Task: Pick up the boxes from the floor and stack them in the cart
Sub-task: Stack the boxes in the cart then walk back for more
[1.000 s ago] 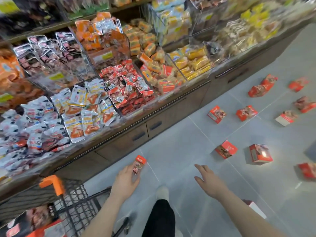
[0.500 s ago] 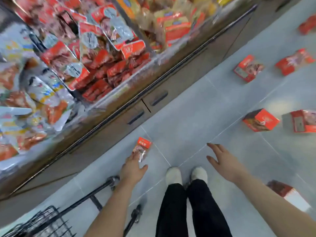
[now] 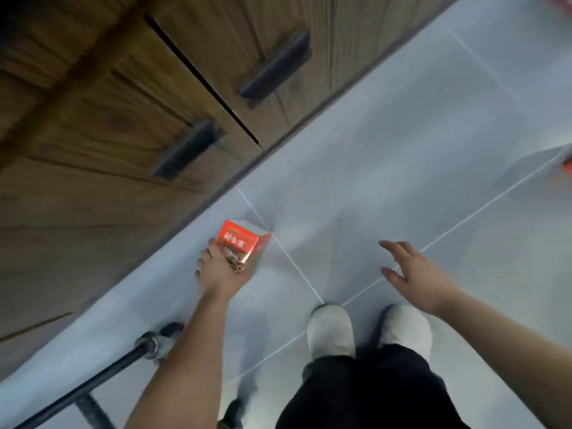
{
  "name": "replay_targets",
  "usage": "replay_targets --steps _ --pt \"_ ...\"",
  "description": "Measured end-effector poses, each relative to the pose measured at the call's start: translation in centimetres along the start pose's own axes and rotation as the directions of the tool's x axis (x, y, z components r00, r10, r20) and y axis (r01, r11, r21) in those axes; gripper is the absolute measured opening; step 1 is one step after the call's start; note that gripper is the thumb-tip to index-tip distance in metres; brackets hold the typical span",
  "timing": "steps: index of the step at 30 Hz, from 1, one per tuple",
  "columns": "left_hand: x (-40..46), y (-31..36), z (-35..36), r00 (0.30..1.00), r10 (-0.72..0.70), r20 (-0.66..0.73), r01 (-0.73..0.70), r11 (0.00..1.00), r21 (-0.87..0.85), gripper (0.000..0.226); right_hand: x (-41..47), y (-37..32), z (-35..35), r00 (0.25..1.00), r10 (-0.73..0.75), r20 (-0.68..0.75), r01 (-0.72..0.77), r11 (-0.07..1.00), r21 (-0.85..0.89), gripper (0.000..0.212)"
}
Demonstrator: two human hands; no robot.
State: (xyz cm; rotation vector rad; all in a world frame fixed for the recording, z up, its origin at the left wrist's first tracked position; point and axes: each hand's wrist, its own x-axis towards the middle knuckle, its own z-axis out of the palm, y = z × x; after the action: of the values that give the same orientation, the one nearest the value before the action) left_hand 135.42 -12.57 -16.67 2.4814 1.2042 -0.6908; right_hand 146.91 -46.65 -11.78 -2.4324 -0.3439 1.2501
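The box (image 3: 241,243), a small red carton with printed lettering, sits in the left hand (image 3: 221,274), whose fingers (image 3: 208,252) curl round its lower end while the lettered end juts out beyond them, held above the floor (image 3: 371,181). It looks light: one hand carries it with no visible strain, and thin cardboard of this kind is probably stiff along its edges but easy to dent on the broad faces. The print appears glossy, so the surface may be a little slick. A hold across the two narrow sides, close to the middle, should keep it square for stacking; squeezing the wide faces could crush it.

Off to the side of those fingers, well apart, the right hand (image 3: 414,274) hangs over the floor with its fingers spread and nothing in it. Below the left forearm, a dark cart frame tube (image 3: 93,382) and a wheel (image 3: 158,339) show; the basket itself is out of view. Beyond the box stands a wooden cabinet (image 3: 123,119) with dark handles (image 3: 275,68). Two pale shoes (image 3: 331,329) stand on the tiles nearer the body.
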Motion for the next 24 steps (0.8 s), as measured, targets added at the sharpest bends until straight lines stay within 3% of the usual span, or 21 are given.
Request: replay_targets --steps 3,7,9,12,15,18,21,24 --pt "-1.0 1.0 -1.0 1.000 0.027 -0.007 -0.027 1.000 0.005 0.099 -0.2 -0.8 0.0 0.999 -0.036 0.001 0.036 0.998 0.042 0.056" --pt "-6.7 5.1 -4.5 0.952 0.268 0.147 -0.293 0.938 0.185 0.089 -4.4 -3.7 -3.1 0.992 -0.125 0.014 0.124 0.992 0.028 0.068" --pt "-11.0 8.0 -6.8 0.878 0.407 0.254 -0.458 0.868 0.193 0.090 -7.4 -5.4 -5.3 0.983 -0.182 0.041 0.183 0.983 -0.022 0.082" --pt "-17.6 12.5 -10.0 0.729 0.617 0.297 -0.671 0.731 0.129 0.086 -12.0 -7.3 -8.5 0.973 -0.223 0.057 0.229 0.959 -0.167 0.100" --pt "-22.6 16.1 -12.7 0.615 0.731 0.295 -0.766 0.643 0.005 0.084 -16.0 -8.0 -11.1 0.981 -0.193 0.029 0.194 0.947 -0.256 0.090" --pt "-25.4 17.5 -14.5 0.555 0.808 0.198 -0.811 0.579 -0.087 0.080 -19.4 -6.7 -12.8 0.989 -0.143 -0.019 0.139 0.977 -0.160 0.080" --pt "-26.0 17.1 -15.6 0.557 0.829 0.050 -0.804 0.553 -0.217 0.096 -23.0 -4.5 -13.3 0.987 -0.069 -0.147 0.085 0.991 0.106 0.090" --pt "-26.6 16.5 -16.6 0.554 0.811 0.189 -0.744 0.584 -0.325 0.122 -26.7 -2.9 -12.4 0.958 0.002 -0.287 0.091 0.946 0.310 0.099"
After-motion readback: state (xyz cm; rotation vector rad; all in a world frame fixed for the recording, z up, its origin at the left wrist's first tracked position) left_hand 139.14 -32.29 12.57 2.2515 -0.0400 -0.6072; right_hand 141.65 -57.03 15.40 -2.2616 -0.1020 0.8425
